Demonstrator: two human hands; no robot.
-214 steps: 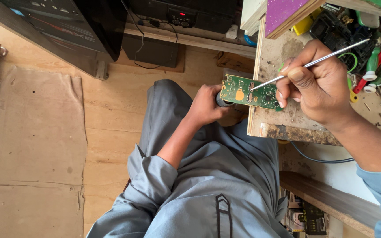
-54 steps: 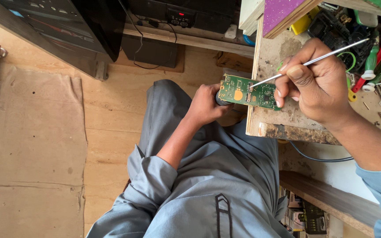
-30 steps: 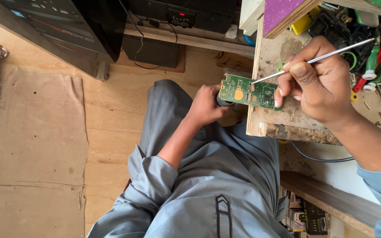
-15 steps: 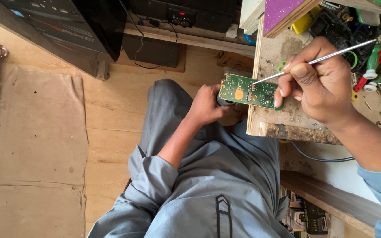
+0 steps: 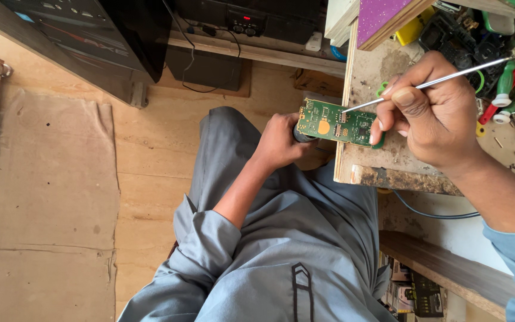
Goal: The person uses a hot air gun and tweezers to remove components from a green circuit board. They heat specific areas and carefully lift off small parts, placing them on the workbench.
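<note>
We hold a green board [image 5: 336,123] over the near edge of the table [image 5: 388,167], part of it past the edge and above our lap. Our left hand [image 5: 281,143] is closed around something dark and round at the board's outer end; what that is, we cannot tell. Our right hand [image 5: 433,116] pinches a thin metal probe [image 5: 430,83] between thumb and fingers, pen-style, the other fingers curled, one fingertip resting on the board's inner end. The probe's tip touches the board near its middle, just beside an orange round patch; its shaft slants back over our knuckles toward the far side of the table.

The table is worn, stained wood. Behind our right hand lies a clutter of tools: screwdrivers [image 5: 511,83] with red and green handles, a dark device, a yellow part. A purple slab [image 5: 382,18] juts over the table's far corner. A blue cable [image 5: 436,211] hangs below the table. On the floor lies a brown mat [image 5: 43,203], and dark boxes [image 5: 90,36] stand on a low shelf beyond our knee.
</note>
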